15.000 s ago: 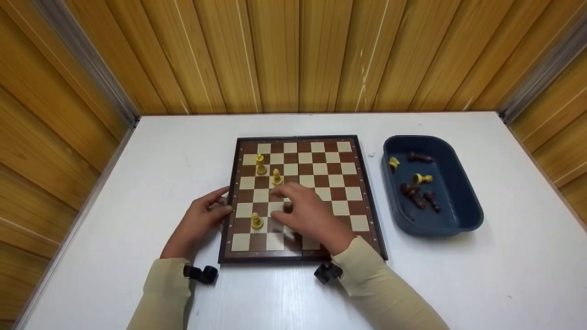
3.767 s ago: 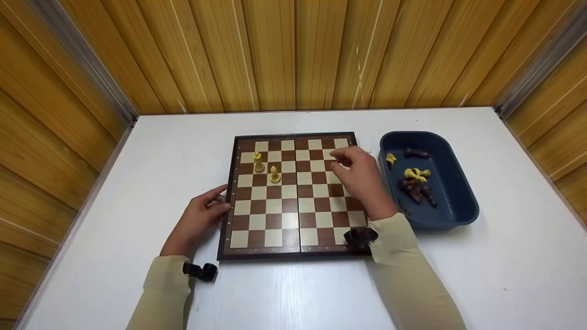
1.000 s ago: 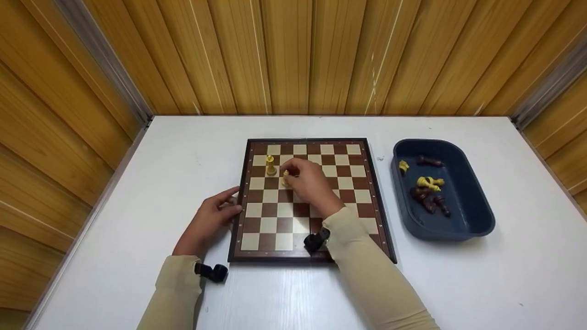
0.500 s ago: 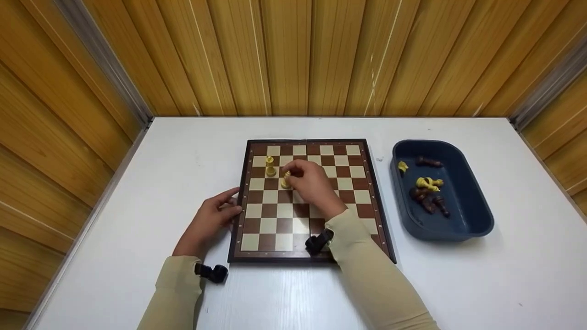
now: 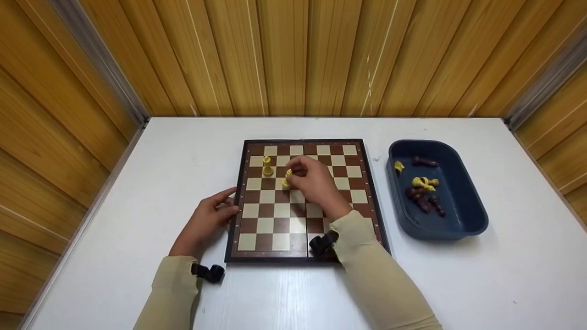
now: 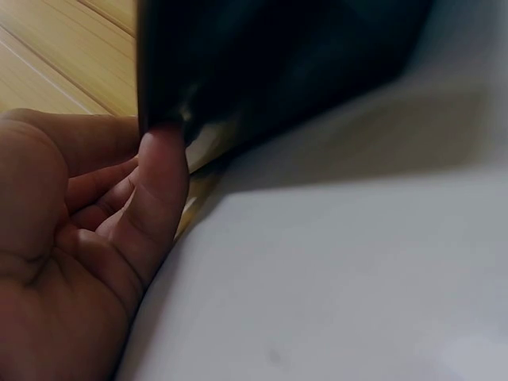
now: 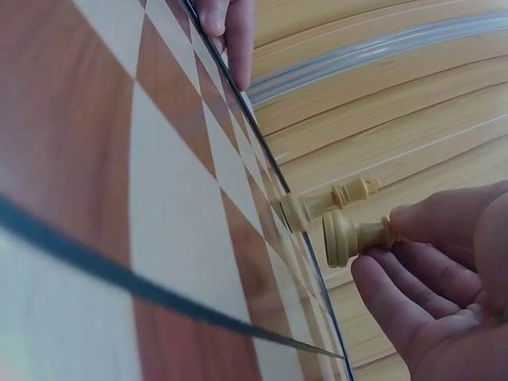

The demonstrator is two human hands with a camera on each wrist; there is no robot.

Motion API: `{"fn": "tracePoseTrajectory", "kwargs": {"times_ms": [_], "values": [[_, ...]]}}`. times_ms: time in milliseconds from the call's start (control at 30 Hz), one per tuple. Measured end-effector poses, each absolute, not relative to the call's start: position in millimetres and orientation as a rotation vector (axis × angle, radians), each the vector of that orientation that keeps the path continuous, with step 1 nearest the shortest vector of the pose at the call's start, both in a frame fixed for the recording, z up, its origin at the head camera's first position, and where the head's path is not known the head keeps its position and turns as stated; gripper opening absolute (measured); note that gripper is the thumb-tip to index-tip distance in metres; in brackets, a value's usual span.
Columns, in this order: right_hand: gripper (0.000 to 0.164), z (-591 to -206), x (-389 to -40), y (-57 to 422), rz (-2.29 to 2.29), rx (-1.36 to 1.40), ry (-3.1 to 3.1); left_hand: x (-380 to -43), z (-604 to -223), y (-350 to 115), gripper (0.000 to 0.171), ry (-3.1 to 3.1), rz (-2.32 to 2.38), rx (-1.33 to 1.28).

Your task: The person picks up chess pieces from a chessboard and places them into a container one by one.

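Observation:
My right hand (image 5: 316, 181) is over the left-middle squares of the chessboard (image 5: 282, 224), thumb and fingers pinching the upper part of a yellow chess bishop (image 7: 349, 240). Its tip is mostly covered by the fingers. In the right wrist view the bishop's base stands off the board surface. Just left of it, a yellow king (image 5: 268, 170) stands upright on a square. My left hand (image 5: 206, 222) rests at the board's left edge. The thumb tip and a fingertip touch the dark side there, as the left wrist view shows, fingers loosely extended.
To the right of the board stands a dark blue plastic box (image 5: 463, 192) with several yellow and dark brown chess pieces lying in it. The white table (image 5: 504, 256) ends at a wood-patterned wall (image 5: 293, 59) behind.
The right hand came from near the box to the bishop, pinched it, and has now raised it slightly. A third yellow piece seen earlier left the board; the box gained a yellow piece. Left hand unmoved.

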State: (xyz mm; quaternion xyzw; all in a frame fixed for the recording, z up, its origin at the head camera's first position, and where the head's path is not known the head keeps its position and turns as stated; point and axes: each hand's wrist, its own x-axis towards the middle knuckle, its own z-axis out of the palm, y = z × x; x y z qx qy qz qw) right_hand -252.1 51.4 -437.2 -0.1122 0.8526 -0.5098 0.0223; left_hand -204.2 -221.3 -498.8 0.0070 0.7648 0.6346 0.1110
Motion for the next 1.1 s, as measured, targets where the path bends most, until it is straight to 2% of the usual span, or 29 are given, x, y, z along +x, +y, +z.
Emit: {"fn": "tracePoseTrajectory", "kwargs": {"times_ms": [200,733,1100], "values": [[0.017,-433.8,-249.0,59.8,-1.572,-0.361,2.679,-204.0,-498.4,-221.6,0.056,2.25,1.843,0.034],[0.022,-430.0,-240.5,81.9,-1.583,-0.333,2.681,-206.1,-500.6,-222.9,0.055,2.249,1.844,0.059],[0.02,-431.4,-233.6,98.1,-1.524,-0.309,2.765,-203.7,-499.3,-222.6,0.055,2.228,1.873,0.058]]}}
